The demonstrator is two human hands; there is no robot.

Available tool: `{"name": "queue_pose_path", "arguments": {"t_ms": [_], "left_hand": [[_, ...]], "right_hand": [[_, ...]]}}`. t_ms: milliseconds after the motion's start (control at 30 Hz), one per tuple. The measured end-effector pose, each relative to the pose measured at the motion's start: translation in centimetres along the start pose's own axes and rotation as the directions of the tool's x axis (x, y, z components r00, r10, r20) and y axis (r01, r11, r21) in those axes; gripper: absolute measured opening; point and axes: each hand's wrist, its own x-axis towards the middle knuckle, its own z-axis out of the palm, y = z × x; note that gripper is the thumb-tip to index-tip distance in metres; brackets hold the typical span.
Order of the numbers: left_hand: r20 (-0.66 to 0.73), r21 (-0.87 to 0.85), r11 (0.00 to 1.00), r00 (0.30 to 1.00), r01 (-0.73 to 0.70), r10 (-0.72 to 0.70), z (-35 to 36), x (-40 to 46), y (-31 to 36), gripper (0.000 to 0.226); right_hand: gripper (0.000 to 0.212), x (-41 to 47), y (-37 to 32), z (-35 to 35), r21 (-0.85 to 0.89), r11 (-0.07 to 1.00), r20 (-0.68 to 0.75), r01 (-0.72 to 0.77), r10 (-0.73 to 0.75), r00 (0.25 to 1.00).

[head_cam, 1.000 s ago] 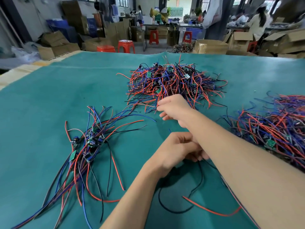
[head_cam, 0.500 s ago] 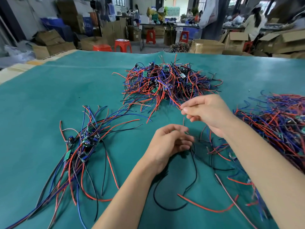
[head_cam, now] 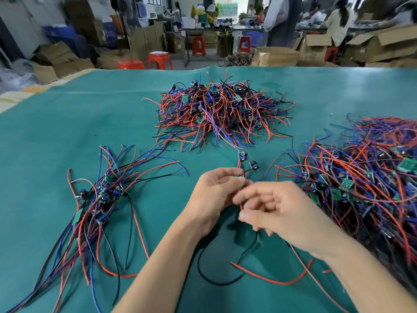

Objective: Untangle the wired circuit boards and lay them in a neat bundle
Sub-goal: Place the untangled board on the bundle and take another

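At the centre of the teal felt-covered surface (head_cam: 67,132), the two hands meet just above the cloth. The left hand (head_cam: 214,195) curls its fingers round a small wired circuit board (head_cam: 247,162) with blue and black components, whose thin red, blue and black wires run between both palms. The right hand (head_cam: 279,211), at about 4 o'clock from the left one, has its fingers bent and appears to pinch the same wires, though motion blur hides the exact grip. From the held board, a blue and a red lead stretch toward 12 o'clock into the big tangled heap of red, blue and black wires with green boards (head_cam: 221,109). A loose black wire loop (head_cam: 216,267) and a curved red wire (head_cam: 270,276) trail on the cloth at 6 o'clock, below the hands. At 9 o'clock lies the sorted bundle of boards with wires fanned roughly parallel (head_cam: 99,199), its boards clustered near the middle. At 3 o'clock spreads a second dense tangled pile of wired boards (head_cam: 361,181), touching the right forearm's side. Orange plastic stools (head_cam: 159,59) and brown cardboard boxes (head_cam: 277,56) stand beyond the far edge.
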Motion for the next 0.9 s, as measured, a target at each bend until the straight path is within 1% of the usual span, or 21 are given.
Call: {"name": "queue_pose_path", "arguments": {"t_ms": [67, 133, 200, 233, 300, 333, 367, 400, 467, 567, 700, 767, 800, 900], "left_hand": [[0.017, 0.018, 1.000, 1.000, -0.010, 0.010, -0.1, -0.1, 0.1, 0.026], [0.045, 0.025, 1.000, 0.999, -0.017, 0.015, -0.2, -0.1, 0.1, 0.029], [0.079, 0.048, 0.999, 0.997, -0.023, 0.019, -0.3, -0.1, 0.0, 0.027], [0.097, 0.063, 0.998, 0.995, -0.028, 0.022, -0.4, -0.1, -0.1, 0.026], [0.133, 0.096, 0.995, 0.991, -0.039, 0.026, -0.4, -0.1, -0.3, 0.024], [0.150, 0.113, 0.993, 0.988, -0.044, 0.027, -0.5, -0.1, -0.3, 0.024], [0.166, 0.128, 0.990, 0.986, -0.051, 0.029, -0.5, -0.1, -0.4, 0.025], [0.182, 0.143, 0.988, 0.983, -0.059, 0.032, -0.5, -0.1, -0.5, 0.026], [0.210, 0.174, 0.982, 0.977, -0.072, 0.034, -0.5, -0.2, -0.6, 0.029], [0.227, 0.205, 0.976, 0.974, -0.075, 0.027, -0.4, -0.3, -0.6, 0.031], [0.212, 0.206, 0.976, 0.977, -0.063, 0.018, -0.1, -0.4, -0.6, 0.026], [0.176, 0.176, 0.982, 0.984, -0.062, 0.030, 0.0, -0.4, -0.5, 0.021], [0.146, 0.145, 0.988, 0.989, -0.053, 0.032, 0.1, -0.3, -0.5, 0.020], [0.076, 0.029, 0.999, 0.997, -0.019, 0.016, -0.1, 0.0, -0.4, 0.023]], "right_hand": [[0.020, 0.0, 0.0, 0.2, 0.039, 0.999, -0.037, 0.027, -0.025, 0.999], [0.020, 0.2, 0.0, -0.1, 0.134, 0.990, -0.131, 0.050, -0.032, 0.991], [0.029, 0.3, 0.1, -0.8, 0.241, 0.968, -0.240, 0.072, -0.012, 0.971], [0.031, 0.5, 0.3, -1.2, 0.275, 0.958, -0.307, 0.082, 0.006, 0.952], [0.021, 0.9, 0.8, -1.8, 0.286, 0.955, -0.469, 0.075, 0.072, 0.880], [0.015, 1.1, 1.1, -1.9, 0.253, 0.966, -0.550, 0.045, 0.106, 0.829], [0.016, 1.2, 1.4, -2.0, 0.213, 0.977, -0.604, 0.013, 0.121, 0.787], [0.019, 1.3, 1.6, -2.1, 0.190, 0.982, -0.623, -0.003, 0.123, 0.772], [0.021, 1.5, 1.9, -2.1, 0.206, 0.978, -0.593, 0.010, 0.117, 0.796], [0.013, 1.5, 1.9, -2.0, 0.247, 0.969, -0.541, 0.014, 0.126, 0.832], [0.014, 1.5, 1.5, -2.1, 0.406, 0.912, -0.510, 0.055, 0.176, 0.842], [0.010, 1.3, 0.9, -2.4, 0.534, 0.841, -0.477, 0.086, 0.216, 0.852], [0.012, 1.3, 0.6, -2.7, 0.596, 0.796, -0.460, 0.104, 0.232, 0.857], [0.024, 0.9, -0.4, -3.6, 0.763, 0.628, -0.399, 0.156, 0.266, 0.877]]}}
